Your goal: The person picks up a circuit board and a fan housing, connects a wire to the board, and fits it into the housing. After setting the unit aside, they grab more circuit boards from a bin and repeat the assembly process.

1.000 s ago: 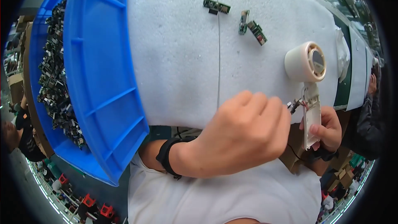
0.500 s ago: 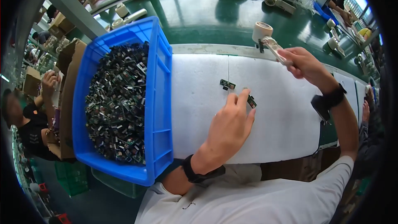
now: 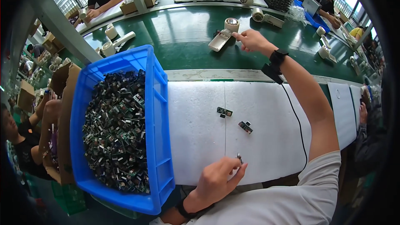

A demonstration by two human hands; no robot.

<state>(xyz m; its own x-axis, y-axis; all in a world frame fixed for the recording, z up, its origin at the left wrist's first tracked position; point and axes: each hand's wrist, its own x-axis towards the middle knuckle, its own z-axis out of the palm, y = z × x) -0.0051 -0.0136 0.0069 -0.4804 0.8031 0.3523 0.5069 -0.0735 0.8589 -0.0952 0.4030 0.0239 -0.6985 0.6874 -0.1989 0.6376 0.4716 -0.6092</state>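
Note:
My left hand (image 3: 218, 179) is closed in a pinch near the front edge of the white foam sheet (image 3: 196, 141). A small silver and dark part (image 3: 239, 157) sticks up from its fingertips; its kind is too small to tell. Farther out, my right hand (image 3: 254, 41) has curled fingers, with the fingertips at the side of a cream plastic device (image 3: 218, 41). That device has a round head and a flat, opened handle, and it rests on the green surface. Between my hands, a small circuit board (image 3: 225, 111) and a second circuit board (image 3: 246, 127) lie apart on the foam.
A deep blue bin (image 3: 160, 141) heaped with small circuit boards (image 3: 116, 133) stands at left, beside a cardboard box (image 3: 68, 112). More cream devices (image 3: 273, 20) lie along the green surface (image 3: 179, 33). A black cable (image 3: 293, 112) hangs from my right wrist. Several people work around.
My right hand has moved left and set the cream device on the green surface, turned round. My left hand has drawn back from the two boards toward me, now pinching a small part.

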